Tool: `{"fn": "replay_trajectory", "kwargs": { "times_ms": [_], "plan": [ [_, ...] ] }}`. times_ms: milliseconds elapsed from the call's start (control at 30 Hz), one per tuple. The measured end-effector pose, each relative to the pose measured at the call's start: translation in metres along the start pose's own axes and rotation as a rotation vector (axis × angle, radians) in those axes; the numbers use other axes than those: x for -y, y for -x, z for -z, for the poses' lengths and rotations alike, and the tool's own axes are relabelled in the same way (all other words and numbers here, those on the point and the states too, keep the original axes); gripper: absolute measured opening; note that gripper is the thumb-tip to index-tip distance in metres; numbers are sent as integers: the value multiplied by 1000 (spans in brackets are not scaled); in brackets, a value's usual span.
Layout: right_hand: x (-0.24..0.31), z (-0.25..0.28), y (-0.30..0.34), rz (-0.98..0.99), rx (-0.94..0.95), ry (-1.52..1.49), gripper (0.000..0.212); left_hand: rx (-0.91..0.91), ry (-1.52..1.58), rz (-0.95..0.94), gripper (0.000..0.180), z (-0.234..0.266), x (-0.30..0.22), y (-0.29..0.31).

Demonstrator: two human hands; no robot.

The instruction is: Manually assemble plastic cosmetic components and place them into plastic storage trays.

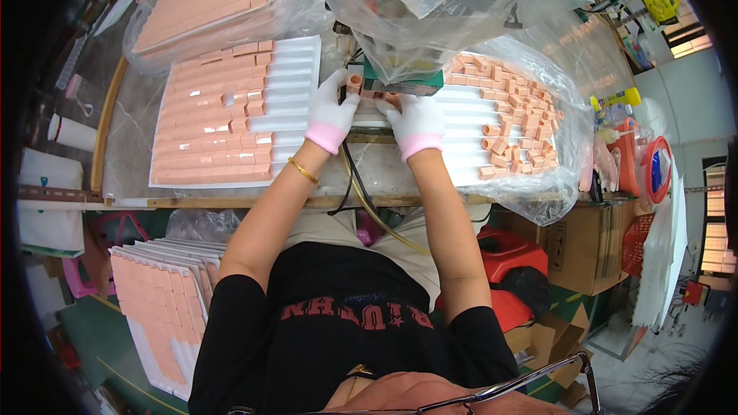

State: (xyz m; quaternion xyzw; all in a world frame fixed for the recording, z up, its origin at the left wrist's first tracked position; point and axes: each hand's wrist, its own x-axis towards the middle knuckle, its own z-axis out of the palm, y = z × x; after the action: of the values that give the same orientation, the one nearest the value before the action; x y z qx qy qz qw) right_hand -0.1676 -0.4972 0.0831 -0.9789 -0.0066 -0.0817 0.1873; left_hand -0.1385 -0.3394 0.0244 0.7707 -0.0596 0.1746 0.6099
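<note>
Both of my hands wear white gloves with pink cuffs and meet at a green machine (pixel 407 81) standing at the table's middle. My left hand (pixel 332 114) is closed on a small peach-coloured hollow block (pixel 354 83), its round opening facing up. My right hand (pixel 419 119) has its thumb and fingers at the machine's lower front, against another peach piece (pixel 391 97); the machine partly hides its fingertips. Left of my hands lies a white ribbed tray (pixel 296 77) with peach blocks in tight rows. On the right, a similar ribbed tray (pixel 460 138) carries loose, scattered peach blocks (pixel 511 119).
Clear plastic sheeting (pixel 453 0) drapes over the machine. Another filled tray (pixel 207 4) lies at the back left. Cables (pixel 357 184) hang over the table's front edge. Stacked trays (pixel 154 307) stand at lower left; a red stool (pixel 511 261) and cardboard boxes (pixel 592 250) at lower right.
</note>
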Motion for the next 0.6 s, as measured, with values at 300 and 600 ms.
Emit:
{"fn": "replay_trajectory", "kwargs": {
  "times_ms": [300,600],
  "plan": [
    [-46,3,11,-31,-71,-291,38,13,-187,-52,58,12,-4,7],
    [-43,7,-20,77,122,-675,37,326,-334,-73,74,12,-25,-23]
  ]
}}
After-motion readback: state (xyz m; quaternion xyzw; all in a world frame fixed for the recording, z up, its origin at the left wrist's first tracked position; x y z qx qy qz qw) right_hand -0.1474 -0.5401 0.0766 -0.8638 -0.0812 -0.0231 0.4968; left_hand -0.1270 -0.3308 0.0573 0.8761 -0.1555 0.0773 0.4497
